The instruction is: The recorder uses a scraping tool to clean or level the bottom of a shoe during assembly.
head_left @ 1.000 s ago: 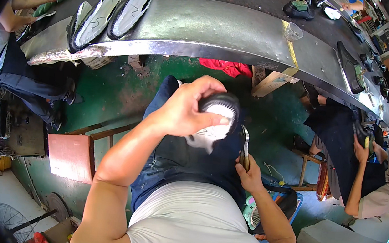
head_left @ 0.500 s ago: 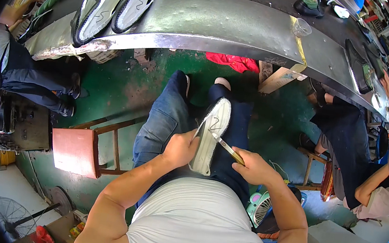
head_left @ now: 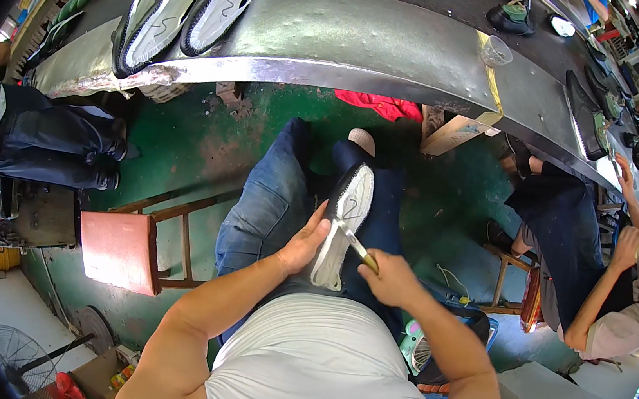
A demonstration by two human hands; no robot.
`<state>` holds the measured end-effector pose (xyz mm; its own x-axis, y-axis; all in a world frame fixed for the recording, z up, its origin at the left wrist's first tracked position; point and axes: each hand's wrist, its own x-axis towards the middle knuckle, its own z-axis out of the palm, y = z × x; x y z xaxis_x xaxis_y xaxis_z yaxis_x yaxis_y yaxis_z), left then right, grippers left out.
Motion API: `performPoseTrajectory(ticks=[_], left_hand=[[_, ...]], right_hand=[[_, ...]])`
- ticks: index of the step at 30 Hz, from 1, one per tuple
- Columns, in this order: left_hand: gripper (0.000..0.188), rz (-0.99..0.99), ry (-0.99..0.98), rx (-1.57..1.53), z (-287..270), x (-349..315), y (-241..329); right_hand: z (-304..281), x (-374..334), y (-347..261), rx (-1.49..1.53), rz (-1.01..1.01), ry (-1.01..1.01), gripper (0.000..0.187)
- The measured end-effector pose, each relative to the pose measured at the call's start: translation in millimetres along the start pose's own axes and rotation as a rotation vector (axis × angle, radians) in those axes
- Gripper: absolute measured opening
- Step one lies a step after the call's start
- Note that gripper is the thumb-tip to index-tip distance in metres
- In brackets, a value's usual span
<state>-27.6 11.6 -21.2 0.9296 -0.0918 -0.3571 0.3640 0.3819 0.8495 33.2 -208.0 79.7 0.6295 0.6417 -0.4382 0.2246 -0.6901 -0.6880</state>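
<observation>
A shoe (head_left: 353, 207) lies sole up over my lap, toe pointing away. Its pale bottom bears a dark wavy line, and black stitched edging runs round the toe. Against its left side, my left hand (head_left: 302, 245) grips the edge, with the fingers partly hidden. My right hand (head_left: 391, 277) is closed round the yellowish handle of a slim metal hand tool (head_left: 352, 241). The tool slants up to the left, and its far end is at the middle of the shoe's bottom; contact cannot be made out, nor can the tool's exact kind.
Ahead runs a metal-edged workbench (head_left: 354, 34) with several similar shoes (head_left: 162, 24) at the left and a clear plastic cup (head_left: 496, 51) at the right. A stool (head_left: 120, 250) stands at my left, a small green fan (head_left: 417, 348) at my right. People sit on both sides.
My left hand has opened its grip somewhat along the shoe's side. The right hand and tool have shifted slightly left and down. The shoe has turned a little more upright.
</observation>
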Motion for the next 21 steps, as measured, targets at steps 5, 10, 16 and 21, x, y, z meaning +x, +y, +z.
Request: performPoseTrajectory(ticks=[5, 10, 16, 21], left_hand=[[0.07, -0.014, 0.07, 0.231, 1, 15, 3], [0.071, -0.055, 0.126, 0.057, 16, 7, 18], [0.066, 0.168, 0.197, 0.568, 18, 10, 22], [0.056, 0.197, 0.057, 0.866, 16, 9, 46]], right_hand=[[-15, -3, 11, 0.12, -0.061, -0.077, 0.028], [-32, 12, 12, -0.298, -0.338, 0.293, 0.022], [-3, 22, 19, 0.776, 0.239, -0.171, 0.021], [2, 14, 24, 0.913, 0.311, -0.234, 0.024]])
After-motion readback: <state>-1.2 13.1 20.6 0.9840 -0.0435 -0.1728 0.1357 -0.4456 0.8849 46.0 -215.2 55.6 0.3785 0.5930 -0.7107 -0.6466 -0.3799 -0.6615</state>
